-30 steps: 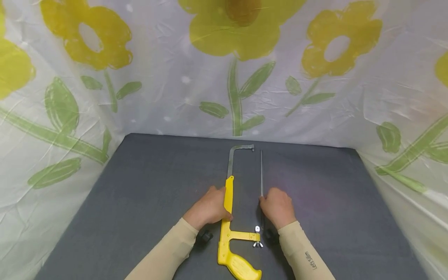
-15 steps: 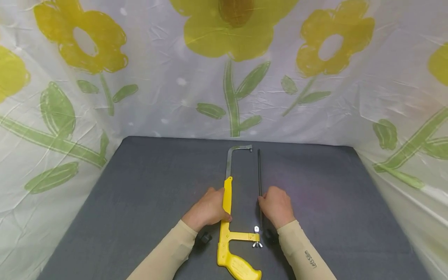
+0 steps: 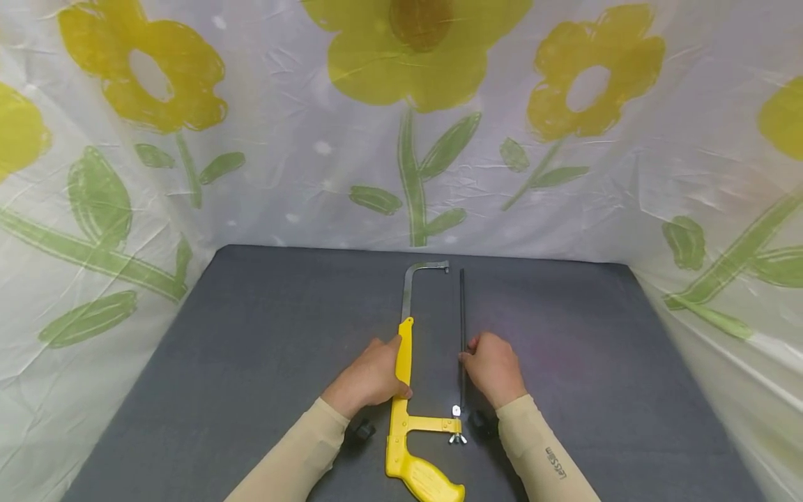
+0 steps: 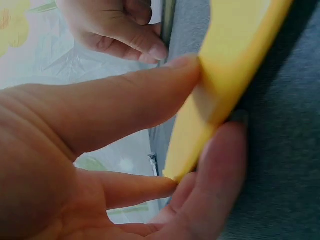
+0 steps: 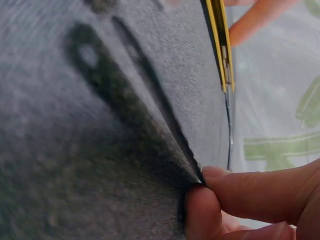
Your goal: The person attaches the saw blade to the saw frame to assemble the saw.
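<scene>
A yellow hacksaw frame (image 3: 404, 362) lies on the dark table, its metal front arm (image 3: 408, 289) pointing away and its handle (image 3: 433, 480) toward me. My left hand (image 3: 370, 373) grips the frame's middle, thumb on one side and fingers on the other in the left wrist view. To the right, my right hand (image 3: 493, 364) pinches a thin hacksaw blade (image 3: 463, 307) between thumb and finger, roughly parallel to the frame. The right wrist view shows its toothed edge and its near end lifted, above a shadow. That end is beside the frame's pin (image 3: 456, 411).
A wing nut (image 3: 457, 438) sits at the end of the frame's yellow crosspiece (image 3: 433, 424). Dark cloth covers the table (image 3: 282, 300). White curtains (image 3: 270, 139) with yellow flowers hang along the back and both sides.
The blade has turned in my right fingers, its visible face going from shiny to dark. Its near end now sits slightly closer to the frame's pin. My left hand keeps its grip.
</scene>
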Tool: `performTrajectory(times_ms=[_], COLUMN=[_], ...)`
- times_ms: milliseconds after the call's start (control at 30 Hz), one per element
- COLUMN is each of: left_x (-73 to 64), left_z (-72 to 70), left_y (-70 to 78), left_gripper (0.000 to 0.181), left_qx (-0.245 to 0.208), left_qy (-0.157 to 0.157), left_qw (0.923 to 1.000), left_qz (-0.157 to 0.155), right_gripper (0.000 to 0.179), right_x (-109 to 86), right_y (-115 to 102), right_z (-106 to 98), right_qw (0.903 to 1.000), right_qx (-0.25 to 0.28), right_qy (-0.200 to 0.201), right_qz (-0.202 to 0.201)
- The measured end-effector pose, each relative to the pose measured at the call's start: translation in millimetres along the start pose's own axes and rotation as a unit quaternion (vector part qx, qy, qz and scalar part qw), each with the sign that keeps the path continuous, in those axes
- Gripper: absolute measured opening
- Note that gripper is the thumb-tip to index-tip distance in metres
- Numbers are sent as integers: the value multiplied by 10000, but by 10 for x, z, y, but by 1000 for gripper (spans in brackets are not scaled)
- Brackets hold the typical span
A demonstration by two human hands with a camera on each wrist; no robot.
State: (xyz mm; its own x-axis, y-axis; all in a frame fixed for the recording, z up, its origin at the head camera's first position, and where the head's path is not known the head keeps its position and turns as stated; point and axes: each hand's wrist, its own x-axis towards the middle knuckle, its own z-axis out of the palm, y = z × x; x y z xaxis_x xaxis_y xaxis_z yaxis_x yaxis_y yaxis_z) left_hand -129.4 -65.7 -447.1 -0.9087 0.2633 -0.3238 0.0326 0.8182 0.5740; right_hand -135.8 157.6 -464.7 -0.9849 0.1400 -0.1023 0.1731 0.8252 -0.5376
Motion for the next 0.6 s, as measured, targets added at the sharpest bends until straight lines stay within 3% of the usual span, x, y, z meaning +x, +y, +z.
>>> performTrajectory(times_ms=[300,600], left_x=[-55,-78], left_z=[47,68], left_y=[-61,-68], left_gripper=[104,102], left_qx=[-363,-357], left_qy=[100,147], left_qw=[9992,9991], left_qz=[-159,-146], right_gripper=[16,15], right_x=[44,33], right_y=[29,11], right_z=[-42,-62], right_qw=[9997,9988], right_qx=[-28,102], right_qy=[-243,-459], right_qz=[-86,-145])
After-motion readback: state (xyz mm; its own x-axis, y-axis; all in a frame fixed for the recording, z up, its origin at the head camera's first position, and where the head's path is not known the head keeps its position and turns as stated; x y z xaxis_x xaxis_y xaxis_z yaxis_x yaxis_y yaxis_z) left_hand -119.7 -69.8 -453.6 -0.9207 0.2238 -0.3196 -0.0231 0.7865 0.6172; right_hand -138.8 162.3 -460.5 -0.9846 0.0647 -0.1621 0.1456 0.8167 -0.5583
